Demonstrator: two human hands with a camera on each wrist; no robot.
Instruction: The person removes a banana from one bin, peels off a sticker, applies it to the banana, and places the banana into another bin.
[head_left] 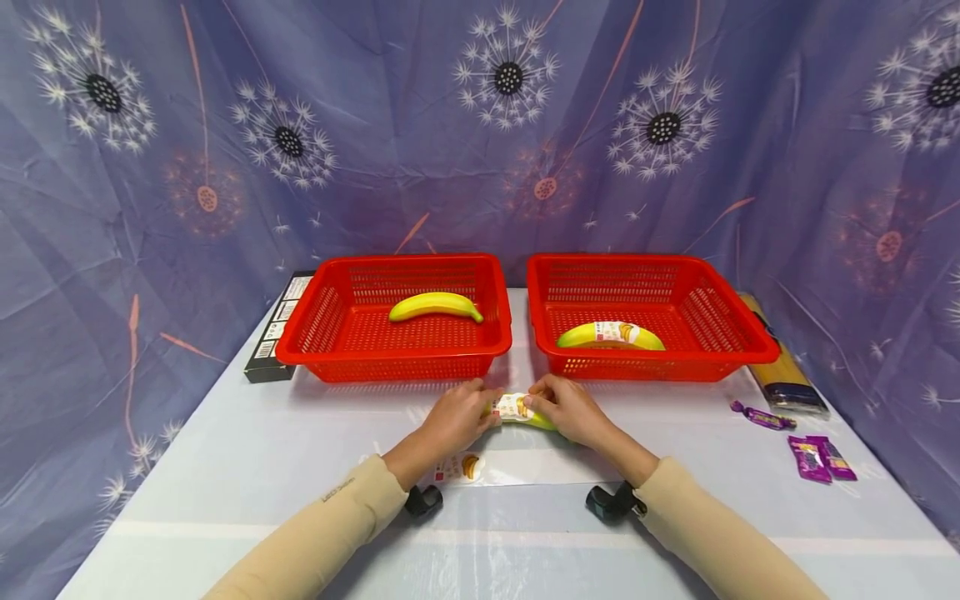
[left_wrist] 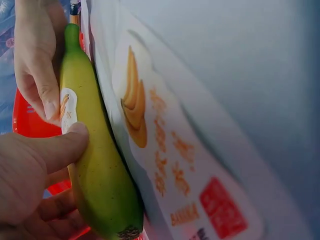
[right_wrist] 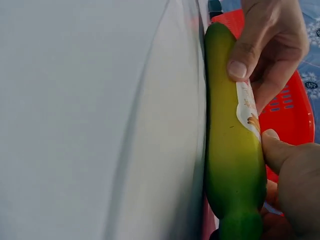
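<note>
Both hands hold one yellow-green banana (head_left: 543, 422) low over the white table, in front of the two baskets. A white label (head_left: 512, 406) with a banana picture lies along its side. My left hand (head_left: 459, 414) grips one end, its thumb (left_wrist: 75, 142) at the label's edge and its fingers behind the fruit. At the other end, my right hand (head_left: 572, 410) holds on, with its thumb (right_wrist: 274, 145) beside the label. Nearer to me lies a pale backing strip (head_left: 532, 469) bearing another printed banana label (head_left: 459, 468).
A red basket (head_left: 408, 358) at back left contains a plain banana (head_left: 433, 305). The right red basket (head_left: 660, 358) contains a labelled banana (head_left: 576, 336). Outside them are a black box (head_left: 268, 354), a long yellow-brown package (head_left: 787, 373) and several purple-wrapped candies (head_left: 810, 460).
</note>
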